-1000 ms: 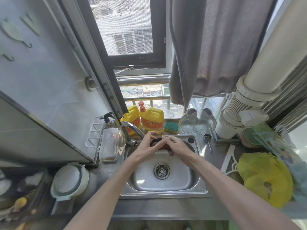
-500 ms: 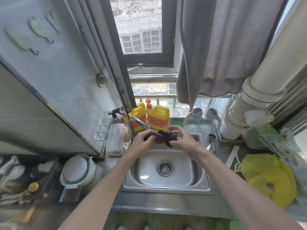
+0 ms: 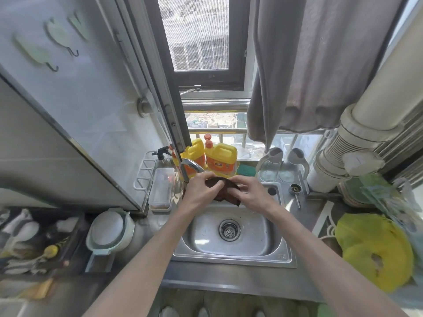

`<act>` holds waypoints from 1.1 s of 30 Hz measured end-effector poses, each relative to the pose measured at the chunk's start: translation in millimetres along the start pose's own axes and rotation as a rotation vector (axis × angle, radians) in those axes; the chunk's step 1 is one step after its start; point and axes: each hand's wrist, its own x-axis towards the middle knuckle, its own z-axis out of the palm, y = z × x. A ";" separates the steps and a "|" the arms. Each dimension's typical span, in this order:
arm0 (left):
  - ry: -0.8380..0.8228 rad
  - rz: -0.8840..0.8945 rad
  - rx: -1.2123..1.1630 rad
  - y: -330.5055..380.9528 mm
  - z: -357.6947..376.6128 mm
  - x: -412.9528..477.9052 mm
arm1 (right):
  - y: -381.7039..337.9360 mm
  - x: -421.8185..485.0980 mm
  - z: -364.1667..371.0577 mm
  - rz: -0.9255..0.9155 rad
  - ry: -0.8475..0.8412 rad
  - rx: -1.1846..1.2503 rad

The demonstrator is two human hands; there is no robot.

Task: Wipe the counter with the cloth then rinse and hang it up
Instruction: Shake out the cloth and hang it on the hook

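Observation:
A dark brown cloth (image 3: 225, 191) is stretched between both hands above the back of the steel sink (image 3: 231, 250). My left hand (image 3: 201, 191) grips its left end just under the faucet spout (image 3: 191, 167). My right hand (image 3: 250, 194) pinches its right end, and a corner of the cloth hangs below my fingers. No water shows at the spout. Steel counter (image 3: 229, 282) runs along the front of the sink. Wall hooks (image 3: 53, 67) sit on the tiled wall at upper left.
Two yellow detergent bottles (image 3: 220, 156) and a green sponge (image 3: 246, 170) stand behind the sink. A white wire rack (image 3: 143, 177) and clear box (image 3: 161, 191) are left of it. Upturned glasses (image 3: 269, 165), a white duct (image 3: 343, 143), yellow bags (image 3: 375, 250) lie right; a lidded pot (image 3: 109, 229) left.
Both hands have lifted the bunched cloth from low in the sink and spread it out between them. The camera has tilted, so the sink sits lower in view.

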 end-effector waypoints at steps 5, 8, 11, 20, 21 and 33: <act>-0.076 0.019 -0.110 -14.4 9.2 -4.1 | 14.6 -4.4 0.0 -0.045 0.118 -0.152; -0.071 0.026 -0.147 -22.7 26.5 -9.1 | 32.7 -11.1 7.2 -0.050 0.164 -0.145; -0.064 -0.060 -0.321 -36.4 58.9 -14.5 | 61.1 -12.3 18.3 -0.003 0.209 -0.153; -0.176 -0.387 -0.282 -133.3 164.4 -20.1 | 185.3 -14.6 88.2 0.236 0.179 -0.204; -0.216 -0.422 -0.262 -151.7 173.7 -19.9 | 200.3 -13.1 96.8 0.289 0.138 -0.209; -0.042 -0.755 -0.509 -201.5 180.1 -3.9 | 228.7 16.2 107.1 0.343 0.188 0.005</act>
